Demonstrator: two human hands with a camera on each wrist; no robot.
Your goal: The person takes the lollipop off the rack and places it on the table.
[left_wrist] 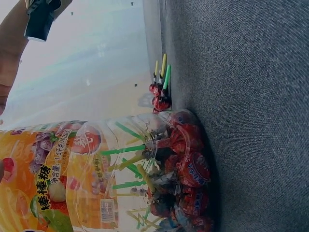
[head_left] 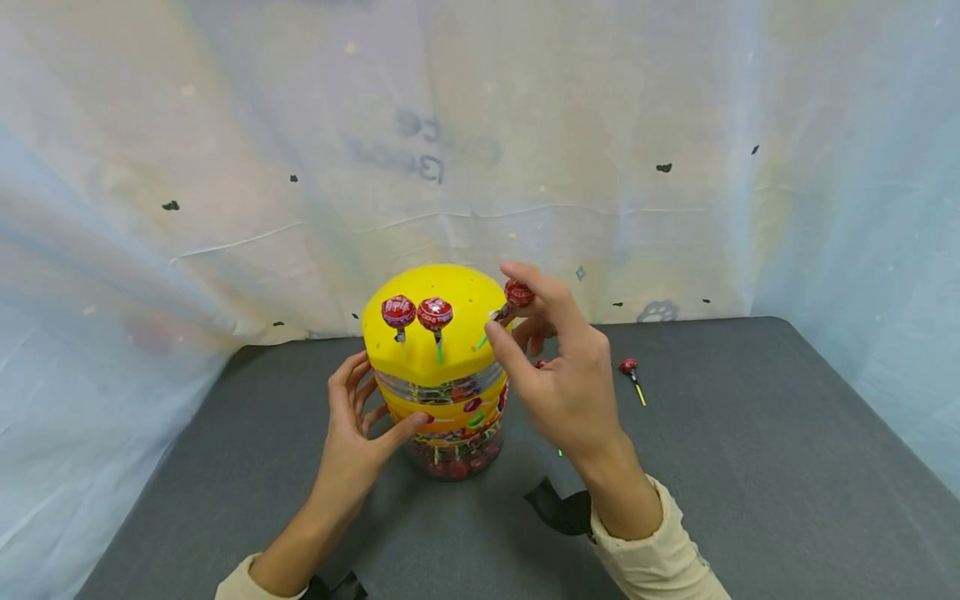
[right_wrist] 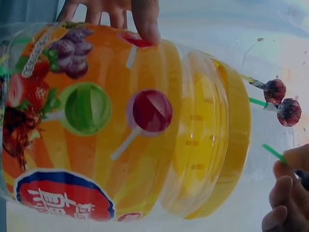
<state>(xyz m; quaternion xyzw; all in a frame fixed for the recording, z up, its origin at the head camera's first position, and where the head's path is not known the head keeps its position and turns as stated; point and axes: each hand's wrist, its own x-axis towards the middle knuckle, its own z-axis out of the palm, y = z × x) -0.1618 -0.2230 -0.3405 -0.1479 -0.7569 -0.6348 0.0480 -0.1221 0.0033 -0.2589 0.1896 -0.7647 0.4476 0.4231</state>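
A clear plastic jar [left_wrist: 96, 169] with an orange fruit-printed label and a yellow domed lid [head_left: 442, 287] stands on the table, lollipops heaped in its bottom. My left hand [head_left: 360, 433] grips the jar's side, thumb across the label. Two red-wrapped lollipops, one left [head_left: 398, 312] and one right [head_left: 435, 313], stick up from the lid by their sticks. Between thumb and fingers, my right hand [head_left: 566, 367] pinches a third lollipop [head_left: 518, 293] by its neck, its green stick [right_wrist: 273, 152] pointing down close to the lid. Small holes dot the lid.
A loose lollipop [head_left: 630, 367] with a yellow stick lies on the grey table [head_left: 720, 467] right of the jar. Several more lollipops [left_wrist: 161, 94] lie behind the jar, partly hidden by my right hand. A pale curtain [head_left: 480, 167] hangs behind the table.
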